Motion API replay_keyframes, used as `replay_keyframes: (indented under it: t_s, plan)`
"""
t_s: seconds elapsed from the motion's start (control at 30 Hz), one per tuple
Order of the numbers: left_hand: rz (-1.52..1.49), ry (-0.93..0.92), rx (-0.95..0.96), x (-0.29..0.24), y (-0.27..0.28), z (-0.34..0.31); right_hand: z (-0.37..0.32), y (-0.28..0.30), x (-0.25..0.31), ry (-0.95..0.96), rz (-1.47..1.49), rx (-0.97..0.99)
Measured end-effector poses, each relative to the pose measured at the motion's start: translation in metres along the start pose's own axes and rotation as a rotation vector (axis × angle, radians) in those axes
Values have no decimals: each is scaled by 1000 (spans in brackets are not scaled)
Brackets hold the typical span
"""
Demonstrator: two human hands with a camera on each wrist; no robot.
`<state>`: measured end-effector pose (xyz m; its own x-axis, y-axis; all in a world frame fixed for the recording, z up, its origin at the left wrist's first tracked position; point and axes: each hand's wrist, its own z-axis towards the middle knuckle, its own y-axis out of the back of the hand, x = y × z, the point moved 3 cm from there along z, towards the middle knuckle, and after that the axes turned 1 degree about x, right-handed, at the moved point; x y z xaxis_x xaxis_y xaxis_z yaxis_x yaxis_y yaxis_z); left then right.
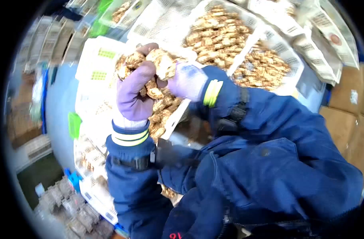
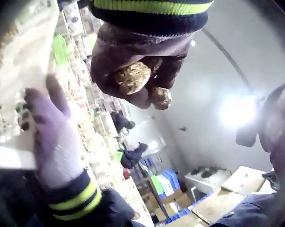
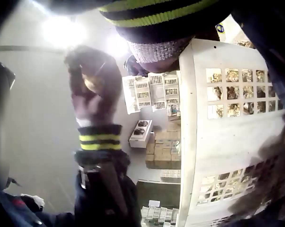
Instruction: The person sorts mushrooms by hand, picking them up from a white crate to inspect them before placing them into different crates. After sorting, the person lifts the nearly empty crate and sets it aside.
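Note:
Both hands wear purple gloves. My left hand (image 1: pixel 135 95) curls its fingers round a few mottled brown-and-cream lumps that look like mushrooms (image 1: pixel 164 64). In the left wrist view, a rounded mushroom (image 2: pixel 133 78) sits against the palm and a smaller one (image 2: pixel 161 97) pokes out by the fingertips. My right hand (image 1: pixel 188 81) is close beside it, over the basket. The left wrist view shows my right hand (image 2: pixel 57 130) with thumb and a finger spread at the basket wall. The right wrist view hides its fingers behind the white basket (image 3: pixel 237 137).
More mushrooms (image 1: pixel 162 113) lie below the hands. White baskets (image 1: pixel 265 44) heaped with the same lumps stand ahead and to the right. Cardboard boxes (image 1: pixel 341 95) are stacked at far right. At lower left are several grey stacked containers (image 1: pixel 72 207). Bright lamps (image 2: pixel 239 111) light the room.

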<state>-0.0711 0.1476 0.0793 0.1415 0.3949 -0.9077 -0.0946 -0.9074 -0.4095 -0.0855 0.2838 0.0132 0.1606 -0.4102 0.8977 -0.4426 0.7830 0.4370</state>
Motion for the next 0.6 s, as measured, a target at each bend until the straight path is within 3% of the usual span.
replay_keyframes:
  t_s: [0.03, 0.1, 0.13, 0.2, 0.23, 0.27, 0.3, 0.33, 0.37, 0.43, 0.5, 0.53, 0.6]
  plan:
    - [226, -111, 140, -3, -38, 11, -14, 16, 17, -31, -75, -2]
    - [644, -284, 329, 14, -90, 25, -44, 14, 17, 281, -73, -317]
    - [841, -335, 380, 30, -105, 39, -52, 15, 6, 352, -104, -342]
    - [825, -322, 378, 37, -114, 50, -45, 2, -48, 355, -288, -119]
    - [817, -316, 376, 35, -126, 55, -37, 1, -49, 359, -363, -26]
    - [730, -261, 274, 26, -123, 49, -12, -17, -48, 232, -366, 74]
    - [1268, -590, 398, 16, -96, 49, 12, -26, -28, 108, -359, 181]
    - [1015, -305, 263, 4, -87, 42, 18, -33, -22, -10, -348, 295]
    - [703, -55, 52, 3, -56, 42, 13, -34, -24, 131, -272, 68]
    - [757, -64, -132, 0, 10, 33, 5, -20, -17, 144, -238, -57]
    - [818, 73, -286, 13, 71, 23, 5, -23, -21, 177, -146, -150]
    - [1038, 140, -197, 26, 105, 16, 7, -29, -25, 186, -127, -191]
    - [1387, 133, 16, 54, 114, -3, 11, -31, -29, 214, -89, -208]
